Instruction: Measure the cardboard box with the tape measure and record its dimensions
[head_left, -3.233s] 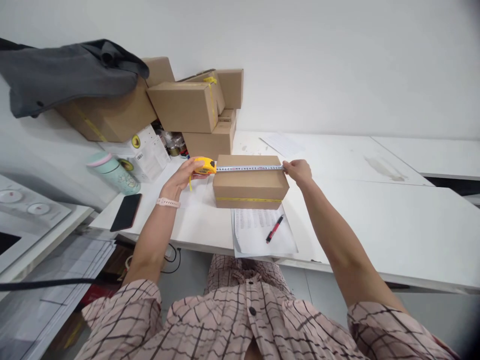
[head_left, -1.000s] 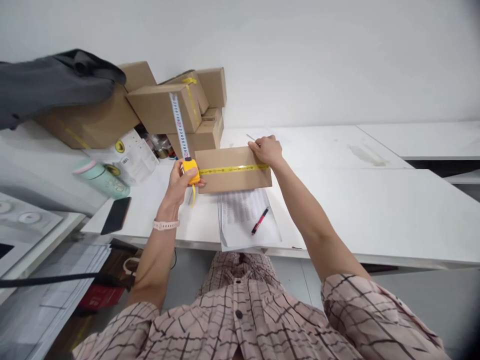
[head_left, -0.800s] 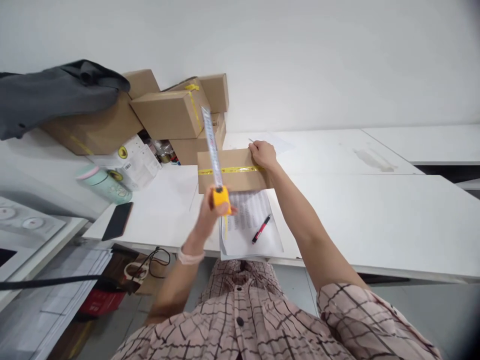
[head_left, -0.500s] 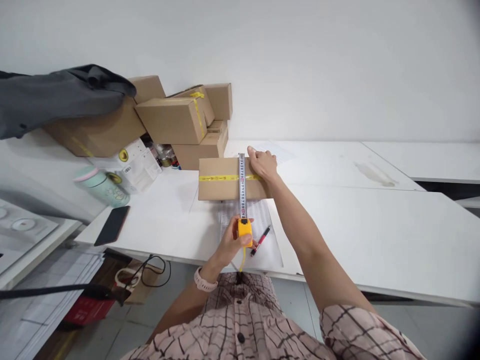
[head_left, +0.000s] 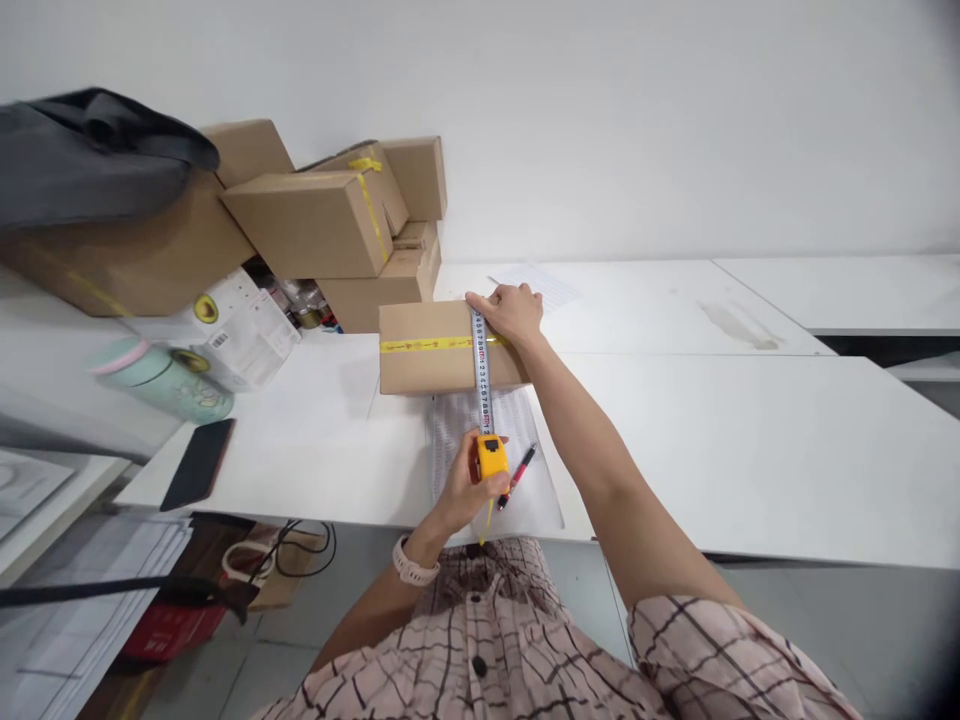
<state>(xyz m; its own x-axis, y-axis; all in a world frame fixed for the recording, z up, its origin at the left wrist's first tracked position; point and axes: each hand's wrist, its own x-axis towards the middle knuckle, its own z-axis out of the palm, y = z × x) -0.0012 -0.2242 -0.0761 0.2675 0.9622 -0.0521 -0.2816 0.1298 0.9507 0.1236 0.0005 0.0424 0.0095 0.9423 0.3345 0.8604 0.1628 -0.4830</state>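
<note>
A brown cardboard box (head_left: 427, 372) with a band of yellow tape lies on the white table. Across its top, from the far edge toward me, runs the metal blade of a tape measure (head_left: 493, 458). My left hand (head_left: 459, 490) is closed around the yellow case, just in front of the box. At the far right of the box, my right hand (head_left: 517, 318) has its thumb pressed on the blade's far end, its other fingers curled. Below the case lie a printed sheet (head_left: 536, 500) and a red and black pen (head_left: 517, 476).
Stacked cardboard boxes (head_left: 307, 225) and a dark grey garment (head_left: 97, 165) stand at the left. Near them are a mint green bottle (head_left: 169, 385), a white avocado-print box (head_left: 251, 340) and a phone (head_left: 199, 465). Another paper (head_left: 551, 287) lies behind my right hand.
My right thumb has moved left onto the far end of the tape blade. The blade's far end leans slightly left now. The camera view has shifted a little.
</note>
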